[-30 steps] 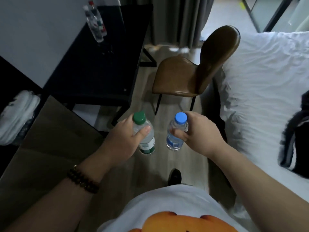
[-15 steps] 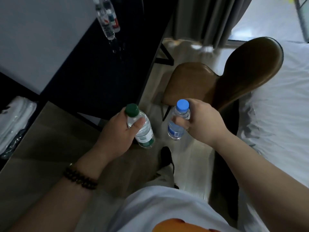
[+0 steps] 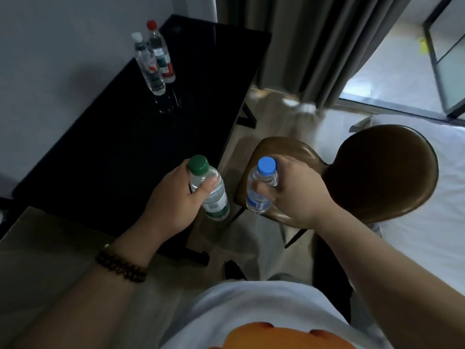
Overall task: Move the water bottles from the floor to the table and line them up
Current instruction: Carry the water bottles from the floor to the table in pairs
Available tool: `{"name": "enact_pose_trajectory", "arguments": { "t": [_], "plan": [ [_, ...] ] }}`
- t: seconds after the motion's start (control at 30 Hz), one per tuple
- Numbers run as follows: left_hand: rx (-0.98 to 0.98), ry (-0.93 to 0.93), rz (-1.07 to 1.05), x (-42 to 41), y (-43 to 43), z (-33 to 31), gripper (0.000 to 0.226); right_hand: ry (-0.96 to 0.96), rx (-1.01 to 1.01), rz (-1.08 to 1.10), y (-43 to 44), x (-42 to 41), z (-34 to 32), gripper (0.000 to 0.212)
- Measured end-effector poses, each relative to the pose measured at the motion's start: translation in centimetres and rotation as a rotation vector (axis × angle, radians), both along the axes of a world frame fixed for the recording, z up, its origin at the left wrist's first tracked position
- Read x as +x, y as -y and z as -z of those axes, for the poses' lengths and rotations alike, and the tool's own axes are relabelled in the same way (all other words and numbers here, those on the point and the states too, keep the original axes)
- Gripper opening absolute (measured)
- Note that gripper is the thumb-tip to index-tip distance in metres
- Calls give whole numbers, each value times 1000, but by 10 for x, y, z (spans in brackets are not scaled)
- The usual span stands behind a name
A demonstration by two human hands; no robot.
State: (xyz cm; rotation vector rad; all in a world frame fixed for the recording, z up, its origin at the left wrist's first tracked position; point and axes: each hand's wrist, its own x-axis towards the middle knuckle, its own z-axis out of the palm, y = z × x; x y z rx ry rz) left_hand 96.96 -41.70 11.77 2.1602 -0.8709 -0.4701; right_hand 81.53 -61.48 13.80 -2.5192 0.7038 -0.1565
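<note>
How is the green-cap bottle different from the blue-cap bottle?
The green-cap bottle is in the left hand; the blue-cap bottle is in the right hand. The green-cap bottle has a green and white label near its base; the blue-cap bottle has a blue one. The green-cap bottle tilts to one side, the blue-cap bottle to the other. Both are small clear water bottles, capped and held in the air, not yet on the table.

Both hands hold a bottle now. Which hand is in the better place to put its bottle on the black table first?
Probably the left hand: its green-capped bottle is at the black table edge. The right hand, with the blue-capped bottle, is over the chair.
</note>
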Motion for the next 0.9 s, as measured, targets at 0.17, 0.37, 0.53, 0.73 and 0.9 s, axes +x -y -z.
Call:
{"name": "enact_pose_trajectory", "arguments": {
  "t": [0.17,0.37,0.53,0.73,0.9],
  "plan": [
    [-25,10,-55,44,19,-10,33,-4,44,-15,26,53,-1,29],
    [-17,1,-198,82,13,-9,36,-46,10,-109,38,133,6,28],
    [12,-3,-349,116,1,-10,35,-32,30,-261,41,202,11,26],
    [85,12,-516,172,8,-12,37,-24,183,-452,59,305,33,30],
    [127,-27,-621,227,41,-10,39,-4,272,-560,85,388,46,35]
  ]
}}
